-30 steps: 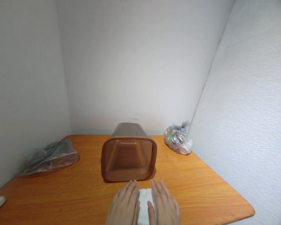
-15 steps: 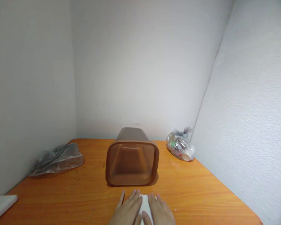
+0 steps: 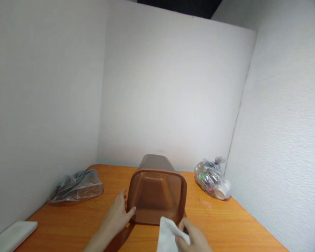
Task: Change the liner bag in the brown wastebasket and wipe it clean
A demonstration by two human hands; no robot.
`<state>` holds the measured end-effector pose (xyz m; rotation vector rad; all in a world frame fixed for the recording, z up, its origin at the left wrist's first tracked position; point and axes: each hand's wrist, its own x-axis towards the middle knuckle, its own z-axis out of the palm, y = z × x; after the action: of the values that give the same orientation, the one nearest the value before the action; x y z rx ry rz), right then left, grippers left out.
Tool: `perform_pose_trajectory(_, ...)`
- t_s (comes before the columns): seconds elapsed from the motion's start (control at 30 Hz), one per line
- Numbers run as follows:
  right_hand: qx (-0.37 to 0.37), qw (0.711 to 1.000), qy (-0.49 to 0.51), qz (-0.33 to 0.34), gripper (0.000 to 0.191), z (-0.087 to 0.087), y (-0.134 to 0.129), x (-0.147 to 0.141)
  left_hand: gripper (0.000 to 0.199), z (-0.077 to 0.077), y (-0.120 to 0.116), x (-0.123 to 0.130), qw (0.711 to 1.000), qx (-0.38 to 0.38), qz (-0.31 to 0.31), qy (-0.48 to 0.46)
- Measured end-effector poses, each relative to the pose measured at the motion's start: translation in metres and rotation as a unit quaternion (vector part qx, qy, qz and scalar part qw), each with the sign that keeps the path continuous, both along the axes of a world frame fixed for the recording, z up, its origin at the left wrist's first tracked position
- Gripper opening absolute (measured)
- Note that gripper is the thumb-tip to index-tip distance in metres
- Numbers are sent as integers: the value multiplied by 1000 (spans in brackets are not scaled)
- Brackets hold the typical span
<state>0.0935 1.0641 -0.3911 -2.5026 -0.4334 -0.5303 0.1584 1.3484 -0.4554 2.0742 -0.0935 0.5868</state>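
Observation:
A brown plastic bin (image 3: 183,196) lies on its side on the wooden table, its mouth facing me. At the left of that mouth is my left hand (image 3: 118,213), thumb over the rim and fingers along the outer wall. My right hand (image 3: 193,236) pinches a folded white paper towel (image 3: 168,235) by its right side. The towel hangs in front of the bin's lower right rim; whether it touches the rim I cannot tell.
On the left of the table (image 3: 68,220) sits a clear plastic bag (image 3: 80,187) with something brown in it. A flat white stack (image 3: 13,236) lies nearer. At the back right is a tied clear bag of rubbish (image 3: 208,176) beside a white paper cup (image 3: 223,190). Walls enclose three sides.
Both hands were flat on the white towel on the table. My right hand has lifted it towards the bin, and my left hand has moved to the bin's left rim. My view has tilted.

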Motion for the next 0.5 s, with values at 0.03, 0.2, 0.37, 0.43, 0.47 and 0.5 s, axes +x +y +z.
perform_pose_trajectory(0.03, 14, 1000, -8, 12, 3, 14, 6, 0, 61, -1, 0, 2, 1000, 1, -19, 2)
perform_pose_trajectory(0.2, -73, 989, -126, 6, 7, 53, 52, 3, 42, 10, -9, 3, 996, 1, -77, -41)
perform_pose_trajectory(0.37, -240, 958, -147, 62, 41, 33, 81, 15, 42, 16, -20, 13, 989, -29, -112, -95)
perform_pose_trajectory(0.43, -264, 954, -125, 67, 40, 23, 81, 22, 43, 10, -24, 20, 980, -77, -135, -126)
perform_pose_trajectory(0.47, -270, 953, -118, 66, 38, 18, 80, 27, 43, 5, -26, 23, 975, -104, -143, -137)
perform_pose_trajectory(0.5, -277, 952, -111, 69, 38, 13, 79, 32, 44, 1, -27, 26, 970, -130, -147, -142)
